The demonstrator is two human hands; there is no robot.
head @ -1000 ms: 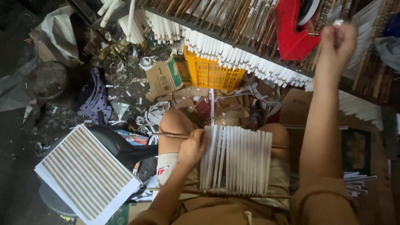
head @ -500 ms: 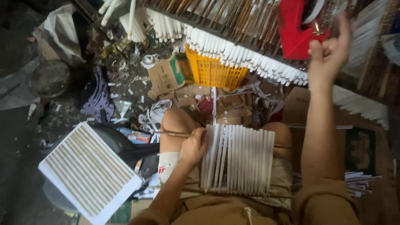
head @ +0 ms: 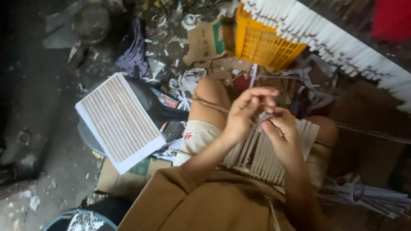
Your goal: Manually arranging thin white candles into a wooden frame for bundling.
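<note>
I sit with a mat of white slats [head: 265,156] lying across my lap. Above it, my left hand [head: 244,113] and my right hand [head: 278,128] meet. Both pinch a small thin white piece [head: 263,116] between their fingertips. A thin brown string [head: 209,105] runs across my left knee toward the hands.
A finished white slatted panel [head: 117,119] rests on a dark stool to the left. A yellow plastic crate [head: 263,42] stands ahead, beside a long row of white slats [head: 342,47]. Cardboard [head: 205,40] and paper scraps litter the floor. Loose slats [head: 368,196] lie at right.
My right hand came down from the red object overhead to my lap. My left hand lifted off the slat mat to meet it. The camera tilted downward.
</note>
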